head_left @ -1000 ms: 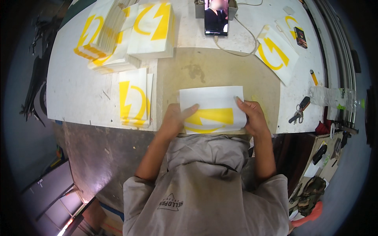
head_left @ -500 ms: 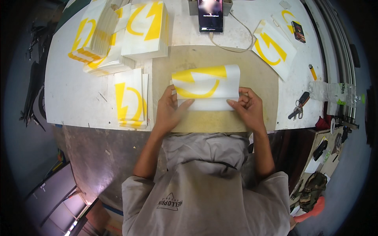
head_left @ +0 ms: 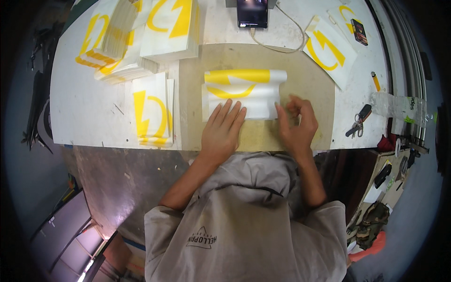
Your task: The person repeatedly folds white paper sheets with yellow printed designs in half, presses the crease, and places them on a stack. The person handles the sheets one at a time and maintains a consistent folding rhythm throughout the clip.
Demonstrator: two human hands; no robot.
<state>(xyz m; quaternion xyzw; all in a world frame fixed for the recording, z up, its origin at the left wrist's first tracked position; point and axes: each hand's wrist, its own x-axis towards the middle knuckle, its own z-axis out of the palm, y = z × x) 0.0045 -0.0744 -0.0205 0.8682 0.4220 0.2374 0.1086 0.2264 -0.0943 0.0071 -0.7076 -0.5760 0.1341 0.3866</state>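
Observation:
A white paper sheet with yellow print (head_left: 263,110) lies before me, its far part curling up in a fold. My left hand (head_left: 223,127) rests flat on its near part, fingers stretched out and slightly spread. At the sheet's right edge is my right hand (head_left: 299,123), thumb apart from loosely bent fingers and nothing visible between them; its fingertips are slightly blurred. The thumb tip is close to the paper's edge, and I cannot tell whether it touches. Under the sheet is a tan work mat (head_left: 310,70).
Left of the mat sits a small pile of folded printed papers (head_left: 152,110), with taller stacks (head_left: 169,42) behind. A phone (head_left: 252,14) on a cable stands at the back. To the right are another printed paper (head_left: 329,51), a lighter (head_left: 375,81), keys (head_left: 359,122) and a plastic bottle (head_left: 399,108).
My left hand has moved from the sheet's left edge onto its near part and flattened. My right hand has let go of the right edge. The raised far part has sunk lower.

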